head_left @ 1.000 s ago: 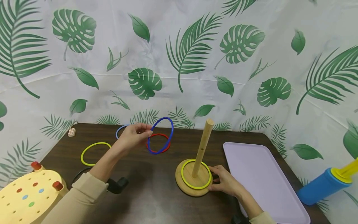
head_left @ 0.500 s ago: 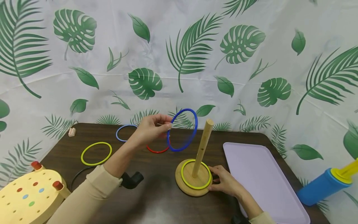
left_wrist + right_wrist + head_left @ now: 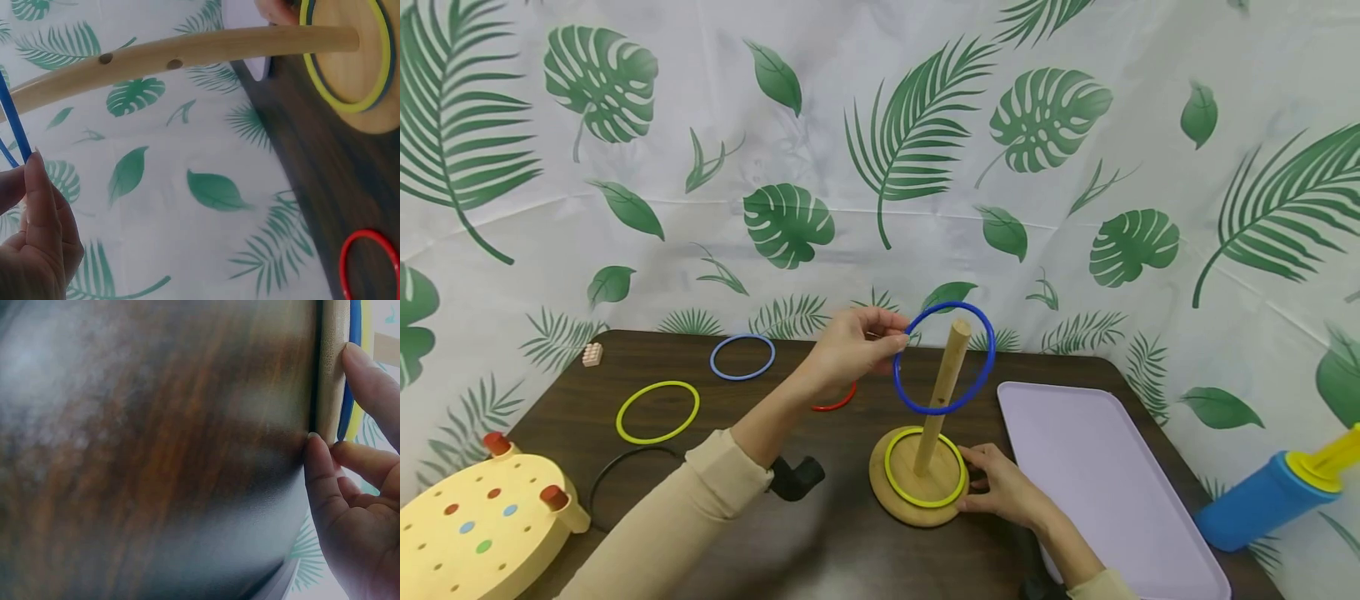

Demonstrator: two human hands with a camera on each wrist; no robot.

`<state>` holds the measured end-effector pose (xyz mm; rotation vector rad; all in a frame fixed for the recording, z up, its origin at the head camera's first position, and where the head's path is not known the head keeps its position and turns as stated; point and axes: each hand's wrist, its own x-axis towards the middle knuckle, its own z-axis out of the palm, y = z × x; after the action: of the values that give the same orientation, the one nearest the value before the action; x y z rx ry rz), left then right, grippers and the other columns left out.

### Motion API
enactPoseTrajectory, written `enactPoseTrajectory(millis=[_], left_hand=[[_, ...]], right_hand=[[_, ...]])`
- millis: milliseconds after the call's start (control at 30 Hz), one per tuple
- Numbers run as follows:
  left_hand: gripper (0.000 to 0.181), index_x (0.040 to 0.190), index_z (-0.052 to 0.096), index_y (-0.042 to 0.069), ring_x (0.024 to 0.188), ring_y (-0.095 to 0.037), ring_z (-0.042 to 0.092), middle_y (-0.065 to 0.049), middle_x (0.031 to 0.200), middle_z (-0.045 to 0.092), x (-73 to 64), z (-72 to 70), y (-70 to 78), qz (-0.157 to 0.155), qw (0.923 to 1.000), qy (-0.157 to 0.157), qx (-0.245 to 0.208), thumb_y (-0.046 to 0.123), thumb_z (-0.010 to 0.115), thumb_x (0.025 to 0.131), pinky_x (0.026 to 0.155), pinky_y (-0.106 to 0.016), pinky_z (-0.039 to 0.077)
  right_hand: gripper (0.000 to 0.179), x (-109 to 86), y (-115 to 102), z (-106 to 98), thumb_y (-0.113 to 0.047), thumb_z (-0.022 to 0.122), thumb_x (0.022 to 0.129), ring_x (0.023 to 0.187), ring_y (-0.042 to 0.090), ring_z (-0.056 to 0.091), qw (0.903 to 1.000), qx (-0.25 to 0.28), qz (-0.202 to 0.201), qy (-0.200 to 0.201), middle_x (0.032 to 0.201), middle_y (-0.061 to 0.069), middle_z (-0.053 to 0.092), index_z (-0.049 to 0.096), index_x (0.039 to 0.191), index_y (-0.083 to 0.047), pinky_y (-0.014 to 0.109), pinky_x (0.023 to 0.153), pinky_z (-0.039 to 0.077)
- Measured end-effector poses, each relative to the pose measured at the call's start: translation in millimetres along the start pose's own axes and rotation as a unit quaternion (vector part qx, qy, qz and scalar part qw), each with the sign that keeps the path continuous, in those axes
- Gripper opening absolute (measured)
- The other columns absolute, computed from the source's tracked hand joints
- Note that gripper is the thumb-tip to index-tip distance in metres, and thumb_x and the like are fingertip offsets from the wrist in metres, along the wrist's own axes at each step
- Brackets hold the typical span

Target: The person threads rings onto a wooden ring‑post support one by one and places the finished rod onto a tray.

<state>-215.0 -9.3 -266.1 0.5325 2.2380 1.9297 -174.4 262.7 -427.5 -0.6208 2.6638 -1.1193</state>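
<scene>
My left hand [image 3: 863, 343] pinches a dark blue ring [image 3: 987, 367] between thumb and fingers. Tilted, the ring overlaps the upper part of the wooden post [image 3: 943, 387] in the head view; whether the post passes through it, I cannot tell. The post rises from a round wooden base [image 3: 880, 475]. Around its foot lies a yellow ring [image 3: 887, 462], with a blue ring [image 3: 354, 362] beneath it. My right hand [image 3: 1003, 486] holds the base's right edge with thumb and fingers. In the left wrist view the held ring [image 3: 14, 119] is partly cut off.
A red ring [image 3: 842, 402] lies behind my left arm, partly hidden. Light blue [image 3: 715, 364] and yellow [image 3: 625, 406] rings lie left on the dark table. A lilac tray [image 3: 1097, 475] is right, near a blue cylinder [image 3: 1262, 500]. A yellow pegged board [image 3: 512, 542] stands front left.
My left hand has carried the dark blue ring rightward from above the red ring to the top of the post. The light blue ring came into full view. My right hand stayed on the base.
</scene>
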Motion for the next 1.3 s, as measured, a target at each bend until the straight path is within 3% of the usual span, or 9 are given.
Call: enactPoseTrajectory(millis=[267, 500, 767, 1000, 1300], left_hand=[[0.018, 0.105, 0.065, -0.001, 0.077, -0.015, 0.063, -0.012, 0.092, 0.065, 6.9, 11.1, -23.5, -0.02, 0.9997, -0.003, 0.011, 0.003, 0.063, 0.088, 0.068, -0.031, 0.057], [0.016, 0.103, 0.066, 0.0, 0.069, -0.011, 0.063, -0.015, 0.092, 0.066, 8.2, 15.2, -61.4, -0.077, 0.9964, 0.008, 0.036, 0.004, 0.064, 0.087, 0.068, -0.032, 0.057], [0.016, 0.101, 0.067, -0.003, 0.062, -0.01, 0.063, -0.015, 0.088, 0.068, 5.1, 18.1, -98.9, -0.101, 0.9916, 0.019, 0.079, 0.002, 0.063, 0.086, 0.067, -0.036, 0.058], [0.014, 0.098, 0.067, -0.004, 0.062, -0.009, 0.062, -0.014, 0.085, 0.068, 2.9, 20.1, -112.8, -0.117, 0.9894, 0.031, 0.081, 0.001, 0.064, 0.085, 0.066, -0.036, 0.058], [0.013, 0.096, 0.068, -0.003, 0.064, -0.009, 0.061, -0.007, 0.08, 0.067, -0.4, 23.6, -120.6, -0.121, 0.987, 0.031, 0.1, 0.001, 0.065, 0.084, 0.057, -0.026, 0.056]], right_hand=[[0.08, -0.8, 0, 0, -0.017, 0.081, 0.073, 0.108, 0.036, 0.051, 1.0, -0.006, -0.005, 0.005, 0.118, 0.026, 0.043, 0.039, 0.135, 0.014, 0.029, 0.082, 0.054], [0.079, -0.5, 1, 0, -0.016, 0.081, 0.072, 0.106, 0.035, 0.051, 0.9999, -0.003, -0.012, 0.005, 0.117, 0.025, 0.043, 0.041, 0.135, 0.012, 0.029, 0.082, 0.054], [0.079, -1.4, 0, -1, -0.016, 0.081, 0.072, 0.106, 0.036, 0.051, 0.9999, 0.002, -0.014, 0.007, 0.116, 0.025, 0.044, 0.041, 0.134, 0.013, 0.03, 0.081, 0.054], [0.078, -1.3, 1, -1, -0.015, 0.081, 0.072, 0.106, 0.037, 0.052, 0.9998, 0.001, -0.019, 0.006, 0.116, 0.025, 0.044, 0.041, 0.134, 0.013, 0.031, 0.081, 0.054], [0.078, -1.7, 2, -1, -0.016, 0.081, 0.073, 0.107, 0.036, 0.051, 0.9999, -0.001, -0.015, 0.006, 0.116, 0.025, 0.044, 0.041, 0.134, 0.012, 0.03, 0.082, 0.054]])
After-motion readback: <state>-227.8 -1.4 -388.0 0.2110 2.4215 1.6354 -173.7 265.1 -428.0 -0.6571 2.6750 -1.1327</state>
